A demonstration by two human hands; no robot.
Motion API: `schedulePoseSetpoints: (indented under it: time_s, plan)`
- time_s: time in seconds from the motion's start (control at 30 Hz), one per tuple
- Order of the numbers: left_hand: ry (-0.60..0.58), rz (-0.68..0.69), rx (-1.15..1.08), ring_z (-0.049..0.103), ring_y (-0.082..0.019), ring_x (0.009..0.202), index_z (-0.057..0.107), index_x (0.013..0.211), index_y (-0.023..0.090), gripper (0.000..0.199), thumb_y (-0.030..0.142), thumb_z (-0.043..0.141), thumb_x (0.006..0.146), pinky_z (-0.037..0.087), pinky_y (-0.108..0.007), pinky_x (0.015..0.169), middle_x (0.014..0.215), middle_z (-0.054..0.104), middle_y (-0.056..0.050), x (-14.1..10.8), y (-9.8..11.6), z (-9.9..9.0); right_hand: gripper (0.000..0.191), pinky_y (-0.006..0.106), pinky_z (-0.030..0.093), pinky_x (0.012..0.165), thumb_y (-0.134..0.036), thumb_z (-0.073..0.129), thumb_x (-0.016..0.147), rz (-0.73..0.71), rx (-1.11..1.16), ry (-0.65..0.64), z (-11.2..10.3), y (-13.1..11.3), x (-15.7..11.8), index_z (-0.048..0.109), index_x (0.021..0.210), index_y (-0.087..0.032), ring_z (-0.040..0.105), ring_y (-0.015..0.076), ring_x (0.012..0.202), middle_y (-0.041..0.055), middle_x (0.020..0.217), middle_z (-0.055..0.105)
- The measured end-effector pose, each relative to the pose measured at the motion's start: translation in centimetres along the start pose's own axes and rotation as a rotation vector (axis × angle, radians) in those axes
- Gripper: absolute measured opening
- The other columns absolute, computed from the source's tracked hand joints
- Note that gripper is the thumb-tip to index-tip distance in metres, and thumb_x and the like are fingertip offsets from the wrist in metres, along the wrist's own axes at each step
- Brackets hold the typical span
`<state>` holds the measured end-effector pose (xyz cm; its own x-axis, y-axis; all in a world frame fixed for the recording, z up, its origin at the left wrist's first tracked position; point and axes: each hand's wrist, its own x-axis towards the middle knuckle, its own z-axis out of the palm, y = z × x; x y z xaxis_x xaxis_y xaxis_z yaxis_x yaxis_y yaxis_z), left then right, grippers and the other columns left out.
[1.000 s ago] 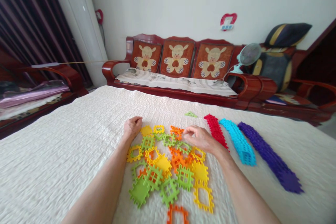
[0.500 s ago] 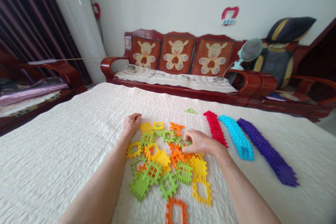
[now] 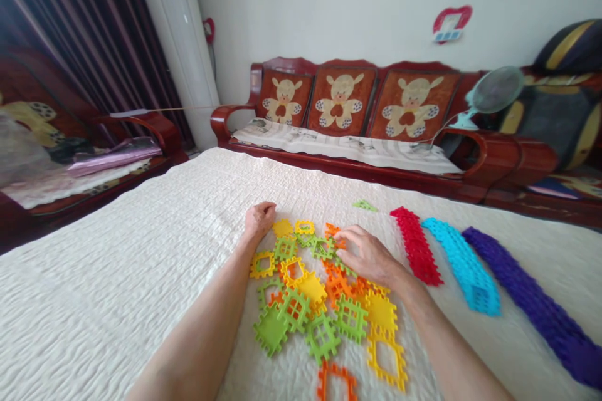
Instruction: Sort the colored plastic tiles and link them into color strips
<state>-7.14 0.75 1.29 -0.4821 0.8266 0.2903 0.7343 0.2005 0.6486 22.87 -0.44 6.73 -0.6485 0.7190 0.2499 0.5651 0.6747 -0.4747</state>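
My left hand [image 3: 261, 218] rests on the white quilted cover [image 3: 155, 250] with its fingers curled in, just left of a solid yellow plastic building tile [image 3: 283, 227]. No piece shows in it. My right hand [image 3: 369, 255] reaches over the far right of the tile pile, thumb and forefinger apart, close to an orange tile [image 3: 335, 235] and a green lattice tile [image 3: 322, 247]. Whether its fingertips touch them I cannot tell. Nearer me lie green window tiles [image 3: 351, 318], a yellow frame tile [image 3: 386, 360] and an orange frame tile [image 3: 337, 371], all notch-edged.
Right of the pile lie a red [image 3: 417, 245], a light blue [image 3: 463, 266] and a purple row of tiles [image 3: 531, 301]. A lone green triangular piece [image 3: 365, 205] sits farther back. Beyond the cover stands a wooden sofa [image 3: 348, 160] with bear cushions [image 3: 345, 100].
The view has turned left, so everything appears farther right. My right hand has shifted slightly away from me, from the green pieces toward the far orange tile, its fingers straighter. My left hand stays put.
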Motion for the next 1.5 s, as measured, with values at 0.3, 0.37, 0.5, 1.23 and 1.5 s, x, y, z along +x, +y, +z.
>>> schedulePoseSetpoints:
  time_s: [0.3,0.37,0.5,1.23,1.5]
  plan:
    - [0.020,0.030,0.002,0.066,-0.017,0.083,0.071,0.093,0.019,0.029,0.026,0.048,0.077,0.047,-0.023,0.076,0.087,0.073,-0.004,-0.1,0.0,0.0,0.021,0.034,0.040,0.088,-0.029,0.048,0.084,-0.115,-0.018,0.096,2.4,-0.7,0.7,0.065,0.075,-0.022,0.058,0.0179,0.094,0.0045,0.099,0.064]
    - [0.017,0.030,-0.001,0.066,-0.016,0.083,0.071,0.093,0.020,0.029,0.026,0.048,0.078,0.047,-0.022,0.076,0.087,0.073,-0.004,-0.1,-0.1,0.0,0.023,0.033,0.042,0.088,-0.027,0.045,0.084,-0.087,0.016,0.137,2.2,-0.2,0.8,0.065,0.076,-0.021,0.058,0.0173,0.093,0.0049,0.095,0.065]
    - [0.005,0.013,-0.007,0.065,-0.016,0.084,0.071,0.093,0.021,0.029,0.026,0.048,0.078,0.047,-0.022,0.076,0.089,0.073,-0.003,0.0,-0.1,0.1,0.022,0.036,0.041,0.093,-0.025,0.051,0.077,-0.011,-0.027,0.207,2.4,1.7,0.7,0.064,0.094,-0.020,0.055,0.0206,0.103,0.0082,0.108,0.061]
    - [-0.013,-0.009,0.003,0.065,-0.016,0.084,0.071,0.095,0.020,0.028,0.023,0.048,0.078,0.047,-0.022,0.078,0.089,0.073,-0.003,-0.3,0.7,-0.5,0.022,0.041,0.039,0.098,-0.026,0.049,0.075,0.070,0.041,0.142,2.4,3.8,0.6,0.064,0.090,-0.020,0.053,0.0216,0.109,0.0090,0.112,0.060]
    - [-0.002,0.002,0.020,0.065,-0.016,0.084,0.071,0.096,0.019,0.030,0.024,0.048,0.079,0.046,-0.021,0.079,0.089,0.072,-0.004,-0.3,0.6,-0.4,0.025,0.039,0.038,0.098,-0.024,0.045,0.078,0.039,0.002,0.144,2.4,4.6,0.4,0.064,0.093,-0.021,0.052,0.0216,0.110,0.0086,0.116,0.057]
